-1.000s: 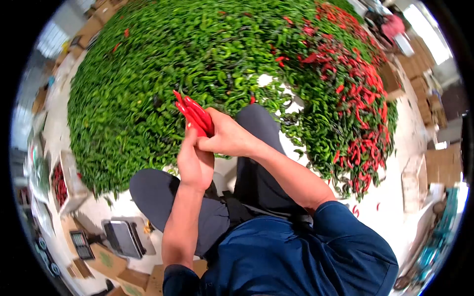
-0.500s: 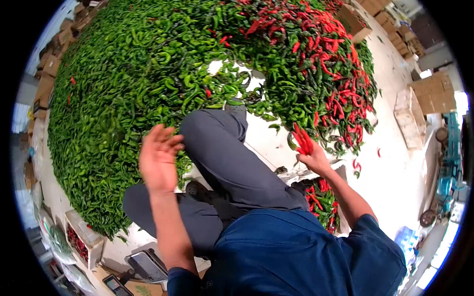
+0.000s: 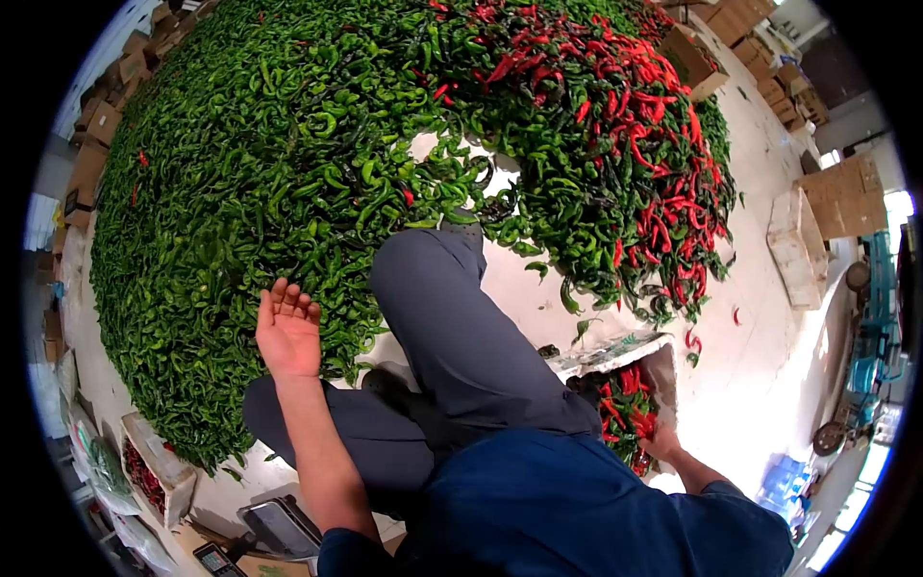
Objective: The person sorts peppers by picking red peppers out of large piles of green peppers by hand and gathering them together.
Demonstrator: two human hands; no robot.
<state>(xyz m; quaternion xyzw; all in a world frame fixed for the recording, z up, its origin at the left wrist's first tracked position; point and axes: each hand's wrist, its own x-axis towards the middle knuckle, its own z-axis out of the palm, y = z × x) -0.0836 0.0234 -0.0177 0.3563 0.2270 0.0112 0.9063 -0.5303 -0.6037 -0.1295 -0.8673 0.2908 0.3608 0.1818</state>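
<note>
I sit on the floor in front of a huge pile of green chili peppers with a red chili patch at its right. My left hand is raised, fingers apart and nothing in it, just over the near edge of the green peppers. My right hand is low at my right side, at the near corner of a white box filled with red chilies. Its fingers are partly hidden, so I cannot see whether it holds anything. My grey-trousered knee rises between the hands.
A weighing scale sits on the floor at my lower left, beside another box of red chilies. Cardboard boxes and a flat crate stand at the right. A blue cart is at the far right edge.
One second ago both hands held a bunch of red chilies together. My right hand carried them to the right and down to the white box; the bunch no longer shows in it. My left hand let go.
</note>
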